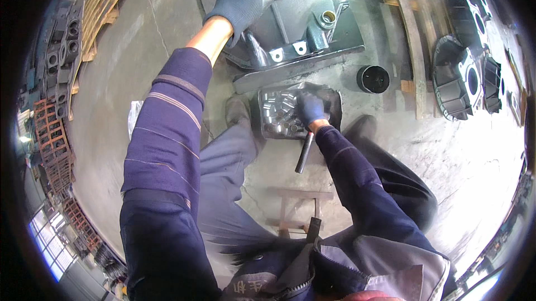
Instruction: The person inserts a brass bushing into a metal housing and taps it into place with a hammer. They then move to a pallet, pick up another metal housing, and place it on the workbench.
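Observation:
A grey metal casting (315, 38) with a curved rim, bolt lugs and a round port lies on a dark flat plate (349, 30). My left hand (243, 2), in a grey glove, is closed at the left end of the rim, its fingertips partly hidden. Nearer me, a black tray (334, 97) holds several shiny metal sleeves (277, 110). My blue-gloved right hand (311, 108) reaches down into it, fingers out of sight among the parts. Below that wrist, a black tool handle (304, 153) with a red band sticks out over the tray's near edge; its head is hidden.
A black round can (373, 79) stands right of the tray. Farther right are wooden pallet boards (410, 38) and several flanged castings (459, 77). More slats (106, 8) and rusty racks (53, 139) line the left. A low stool-like frame (301, 206) sits between my legs.

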Demonstrator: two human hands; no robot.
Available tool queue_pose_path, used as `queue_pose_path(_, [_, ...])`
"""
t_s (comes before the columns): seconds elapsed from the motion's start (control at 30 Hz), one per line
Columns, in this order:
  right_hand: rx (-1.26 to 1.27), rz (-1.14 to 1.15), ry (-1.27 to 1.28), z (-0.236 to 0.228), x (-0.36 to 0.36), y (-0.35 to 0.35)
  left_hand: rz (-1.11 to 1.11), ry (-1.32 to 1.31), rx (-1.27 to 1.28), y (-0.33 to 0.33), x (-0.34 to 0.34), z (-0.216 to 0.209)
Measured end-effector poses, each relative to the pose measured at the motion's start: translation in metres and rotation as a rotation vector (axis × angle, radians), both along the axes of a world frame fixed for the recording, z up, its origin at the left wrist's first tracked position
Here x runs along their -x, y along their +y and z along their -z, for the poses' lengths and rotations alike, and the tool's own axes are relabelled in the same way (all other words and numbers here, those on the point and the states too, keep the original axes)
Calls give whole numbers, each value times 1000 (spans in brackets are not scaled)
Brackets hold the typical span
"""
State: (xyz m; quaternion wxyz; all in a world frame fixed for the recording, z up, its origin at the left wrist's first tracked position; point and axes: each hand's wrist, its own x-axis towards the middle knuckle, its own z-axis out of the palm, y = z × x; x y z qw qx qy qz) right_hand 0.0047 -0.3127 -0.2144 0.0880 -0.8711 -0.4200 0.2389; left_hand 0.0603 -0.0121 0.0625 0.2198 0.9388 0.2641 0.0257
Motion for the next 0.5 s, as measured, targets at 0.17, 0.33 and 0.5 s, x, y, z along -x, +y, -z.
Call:
queue_pose_path(0.17, [-289, 534, 403, -41, -8, -28, 20, -37, 0, -4, 4, -6])
queue_pose_path(0.33, [-1051, 756, 656, -141, -60, -43, 14, -31, -9, 1, 2, 3])
queue_pose_path(0.5, [-1195, 243, 454, -250, -144, -4, 26, -6, -39, 6, -3, 10])
